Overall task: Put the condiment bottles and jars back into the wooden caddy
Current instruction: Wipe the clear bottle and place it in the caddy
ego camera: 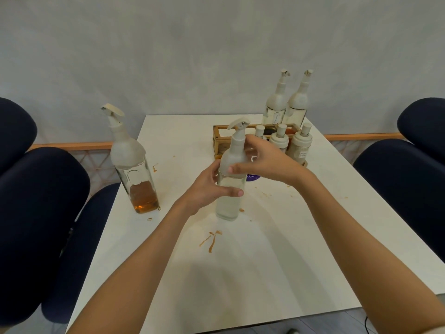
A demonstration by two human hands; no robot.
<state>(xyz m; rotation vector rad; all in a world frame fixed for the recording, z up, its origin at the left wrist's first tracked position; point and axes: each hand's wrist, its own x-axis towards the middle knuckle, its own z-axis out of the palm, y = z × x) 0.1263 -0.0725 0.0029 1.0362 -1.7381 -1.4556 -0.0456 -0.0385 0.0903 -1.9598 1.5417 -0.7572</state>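
L hand [207,189], R hand [269,162] hold clear bottle [228,206] mid-table; caddy [218,138] behind.

Two hands at a clear bottle [228,206], much of the scene screened or cropped.

The fingers of the left hand [204,189] pass out of sight behind the bottle; whether the right hand [267,162] grips it cannot be told. Bottle and right hand cover part of the wooden caddy [219,141] and most of a purple disc [253,177] on the counter [265,261]. The jar label [303,154] is too small to read. Forearms and dark chairs [36,213] run off the edges.
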